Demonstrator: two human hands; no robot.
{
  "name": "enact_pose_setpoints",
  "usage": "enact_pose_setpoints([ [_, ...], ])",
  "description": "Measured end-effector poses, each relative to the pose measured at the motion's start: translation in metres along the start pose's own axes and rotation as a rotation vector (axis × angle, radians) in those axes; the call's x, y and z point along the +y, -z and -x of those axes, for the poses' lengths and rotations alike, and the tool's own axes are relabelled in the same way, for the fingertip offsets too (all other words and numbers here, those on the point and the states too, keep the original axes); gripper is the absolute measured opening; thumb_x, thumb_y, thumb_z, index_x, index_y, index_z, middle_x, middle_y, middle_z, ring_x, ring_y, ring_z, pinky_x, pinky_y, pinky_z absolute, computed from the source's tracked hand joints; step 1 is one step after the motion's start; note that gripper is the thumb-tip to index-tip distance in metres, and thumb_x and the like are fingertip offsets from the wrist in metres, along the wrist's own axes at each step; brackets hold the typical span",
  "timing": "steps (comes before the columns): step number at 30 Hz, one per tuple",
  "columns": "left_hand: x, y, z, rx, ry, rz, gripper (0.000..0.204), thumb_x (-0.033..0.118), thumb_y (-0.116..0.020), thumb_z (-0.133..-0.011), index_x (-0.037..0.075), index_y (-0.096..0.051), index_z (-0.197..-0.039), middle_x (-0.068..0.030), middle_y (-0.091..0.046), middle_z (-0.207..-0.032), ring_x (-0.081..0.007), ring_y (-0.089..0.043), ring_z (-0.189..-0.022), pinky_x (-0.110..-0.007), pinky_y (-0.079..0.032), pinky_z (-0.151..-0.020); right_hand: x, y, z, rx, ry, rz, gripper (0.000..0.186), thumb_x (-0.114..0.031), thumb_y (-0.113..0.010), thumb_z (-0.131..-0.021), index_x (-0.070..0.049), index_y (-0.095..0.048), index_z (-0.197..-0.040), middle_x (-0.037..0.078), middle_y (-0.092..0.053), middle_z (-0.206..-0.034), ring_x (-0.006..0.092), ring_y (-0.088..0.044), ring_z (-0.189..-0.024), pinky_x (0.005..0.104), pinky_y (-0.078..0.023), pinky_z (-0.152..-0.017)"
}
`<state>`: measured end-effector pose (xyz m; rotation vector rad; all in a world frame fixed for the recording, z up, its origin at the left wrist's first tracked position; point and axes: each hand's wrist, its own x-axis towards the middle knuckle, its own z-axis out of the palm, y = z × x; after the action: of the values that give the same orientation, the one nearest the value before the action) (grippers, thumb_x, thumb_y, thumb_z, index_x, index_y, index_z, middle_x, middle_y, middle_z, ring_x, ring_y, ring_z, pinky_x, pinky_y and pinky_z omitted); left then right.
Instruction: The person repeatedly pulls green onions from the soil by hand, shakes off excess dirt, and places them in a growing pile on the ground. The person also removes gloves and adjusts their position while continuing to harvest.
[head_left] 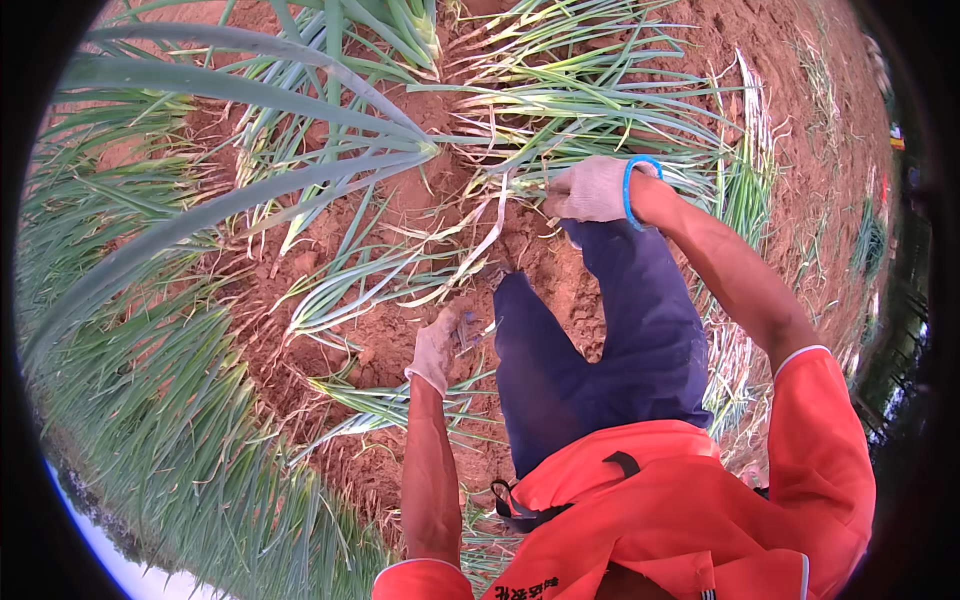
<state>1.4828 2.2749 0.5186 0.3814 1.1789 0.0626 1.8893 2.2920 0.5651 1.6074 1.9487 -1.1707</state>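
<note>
My left hand, in a pale work glove, is low over the soil left of my knees. Its fingers look curled, and a small greyish thing beside them is too blurred to name. Green onions lie pulled on the ground just beyond it. My right hand, gloved and with a blue band at the wrist, is closed in front of my right knee. It is at the root end of a spread of green onions; whatever its fingers hold is hidden.
Tall green onions stand in a dense row along the left. A large onion plant arches long leaves across the upper left. More pulled onions lie on the right, and another bunch behind my left hand. Reddish soil stretches to the far right.
</note>
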Motion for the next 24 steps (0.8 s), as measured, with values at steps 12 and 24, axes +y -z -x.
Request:
enact_pose_setpoints([
  [12,-0.069,-0.059,-0.418,0.409,0.189,0.491,0.066,0.063,-0.049,-0.101,0.011,-0.056,-0.142,-0.0144,-0.055,-0.145,-0.0351,-0.053,-0.128,-0.058,-0.042,-0.109,0.107,-0.223,-0.362,0.149,-0.148,0.164,0.020,-0.017,-0.070,-0.091,-0.011,-0.081,-0.106,0.012,-0.079,-0.106,0.0323,-0.076,-0.102,0.0438,-0.057,-0.082],
  [24,-0.147,-0.022,-0.446,0.266,0.233,0.579,0.048,0.042,-0.048,-0.107,0.008,-0.061,-0.137,-0.0146,-0.064,-0.139,-0.0316,-0.062,-0.125,-0.047,-0.050,-0.107,0.034,-0.270,-0.280,-0.377,-0.085,-0.180,0.025,-0.019,-0.069,-0.089,-0.009,-0.081,-0.108,0.014,-0.079,-0.108,0.0351,-0.075,-0.106,0.0528,-0.058,-0.084],
])
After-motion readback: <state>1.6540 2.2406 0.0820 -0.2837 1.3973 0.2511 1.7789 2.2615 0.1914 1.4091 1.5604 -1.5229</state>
